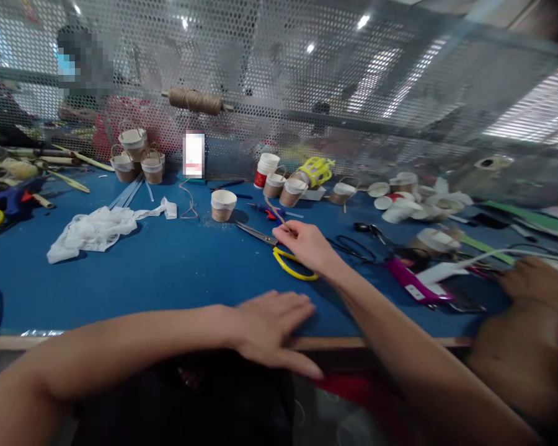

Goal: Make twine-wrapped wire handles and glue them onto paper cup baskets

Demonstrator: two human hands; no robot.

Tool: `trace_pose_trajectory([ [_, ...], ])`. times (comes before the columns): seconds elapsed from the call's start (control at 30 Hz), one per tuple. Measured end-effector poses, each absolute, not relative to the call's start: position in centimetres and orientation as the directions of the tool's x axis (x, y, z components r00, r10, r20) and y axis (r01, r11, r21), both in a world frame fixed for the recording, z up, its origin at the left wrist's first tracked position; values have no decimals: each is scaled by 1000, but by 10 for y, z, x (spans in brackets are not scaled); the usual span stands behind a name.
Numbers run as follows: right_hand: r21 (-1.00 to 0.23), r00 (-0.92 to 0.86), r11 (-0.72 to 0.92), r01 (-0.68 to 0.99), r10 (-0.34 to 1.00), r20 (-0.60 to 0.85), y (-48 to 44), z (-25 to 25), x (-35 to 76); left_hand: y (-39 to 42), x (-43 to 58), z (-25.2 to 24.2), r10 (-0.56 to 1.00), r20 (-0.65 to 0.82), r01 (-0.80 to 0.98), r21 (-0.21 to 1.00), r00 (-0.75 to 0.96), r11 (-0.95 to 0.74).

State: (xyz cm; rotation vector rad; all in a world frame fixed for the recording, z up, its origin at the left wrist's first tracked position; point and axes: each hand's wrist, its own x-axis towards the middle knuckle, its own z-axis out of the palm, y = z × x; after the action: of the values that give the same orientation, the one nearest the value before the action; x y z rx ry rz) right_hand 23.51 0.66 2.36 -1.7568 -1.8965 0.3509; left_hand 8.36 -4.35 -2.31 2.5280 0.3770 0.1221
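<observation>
My left hand [270, 328] lies flat, palm down, on the near edge of the blue table [167, 272], fingers stretched out and holding nothing. My right hand [307, 244] reaches forward over yellow-handled scissors [279, 251] that lie on the table. Its fingertips pinch a thin brown strand [273, 212] just above the scissor blades. A single small paper cup wrapped in twine [223, 204] stands a little beyond and to the left of that hand.
A crumpled white plastic bag [93, 228] lies at left. Several twine-wrapped cups [134, 158], a twine spool [195, 100] and a mesh screen stand at the back. Black scissors [353, 248], a pink tool [411, 282] and another person's arm [530, 322] are at right.
</observation>
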Motion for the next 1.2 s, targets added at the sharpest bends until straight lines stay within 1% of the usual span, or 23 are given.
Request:
trace_pose_trajectory([
  [0.03, -516, -28, 139, 845, 976, 217, 5, 31, 237, -53, 97, -17, 232, 59, 153, 592, 971, -791],
  [0.07, -507, -33, 150, 849, 972, 233, 2, 38, 240, -58, 105, -13, 234, 116, 122, 593, 965, -796],
  [0.13, -486, -24, 156, 860, 964, 267, -5, 48, 251, -54, 103, -11, 315, 189, 169, 541, 930, -824],
  [0.2, -475, 8, 128, 870, 961, 275, -12, 52, 264, -34, 82, -17, 447, 185, 318, 476, 875, -820],
  [0.27, -485, 32, 103, 868, 965, 261, -19, 50, 273, -5, 59, -28, 614, 130, 528, 395, 778, -752],
  [0.33, -510, 35, 100, 854, 968, 249, -23, 44, 275, 20, 48, -40, 688, 70, 634, 329, 722, -699],
  [0.43, -558, 14, 121, 821, 973, 232, -27, 35, 269, 29, 63, -49, 603, 80, 555, 310, 794, -772],
  [0.53, -608, -11, 127, 784, 982, 190, -29, 32, 263, -3, 91, -40, 613, 86, 561, 321, 785, -763],
  [0.57, -620, -15, 122, 775, 985, 175, -29, 32, 262, -20, 100, -33, 547, 64, 493, 357, 835, -794],
  [0.63, -625, -6, 105, 773, 987, 158, -31, 33, 263, -51, 111, -20, 237, 37, 191, 478, 971, -858],
  [0.67, -622, 2, 98, 777, 987, 159, -31, 34, 263, -62, 113, -15, 88, 91, 26, 532, 992, -846],
  [0.7, -620, 9, 95, 779, 987, 163, -32, 35, 263, -69, 113, -11, 36, 156, -55, 542, 987, -838],
  [0.73, -618, 12, 96, 780, 986, 168, -33, 36, 264, -72, 109, -10, 90, 208, -31, 514, 974, -858],
  [0.77, -621, 12, 100, 777, 985, 174, -34, 37, 264, -70, 102, -11, 184, 220, 60, 476, 958, -878],
  [0.83, -640, 5, 114, 760, 984, 181, -36, 38, 265, -60, 79, -18, 428, 153, 341, 398, 891, -852],
  [0.9, -662, -6, 122, 739, 985, 174, -37, 37, 264, -52, 52, -28, 651, 74, 603, 311, 755, -735],
  [0.97, -698, -30, 122, 705, 989, 143, -35, 34, 259, -55, 35, -35, 765, 19, 736, 261, 643, -625],
  [1.0, -721, -51, 125, 682, 991, 124, -34, 33, 254, -60, 33, -36, 772, -3, 743, 276, 635, -610],
  [1.03, -747, -81, 132, 652, 991, 105, -32, 32, 247, -66, 36, -36, 719, -10, 685, 316, 695, -657],
  [1.1, -799, -153, 163, 579, 984, 90, -29, 32, 231, -76, 49, -29, 383, 39, 320, 475, 923, -819],
  [1.13, -824, -189, 178, 538, 978, 88, -27, 32, 222, -78, 56, -23, 229, 93, 144, 542, 969, -828],
  [1.17, -847, -222, 192, 496, 971, 90, -26, 33, 215, -76, 61, -16, 233, 175, 92, 578, 957, -811],
  [1.2, -869, -243, 202, 452, 965, 98, -25, 33, 209, -69, 63, -8, 319, 247, 122, 586, 915, -801],
])
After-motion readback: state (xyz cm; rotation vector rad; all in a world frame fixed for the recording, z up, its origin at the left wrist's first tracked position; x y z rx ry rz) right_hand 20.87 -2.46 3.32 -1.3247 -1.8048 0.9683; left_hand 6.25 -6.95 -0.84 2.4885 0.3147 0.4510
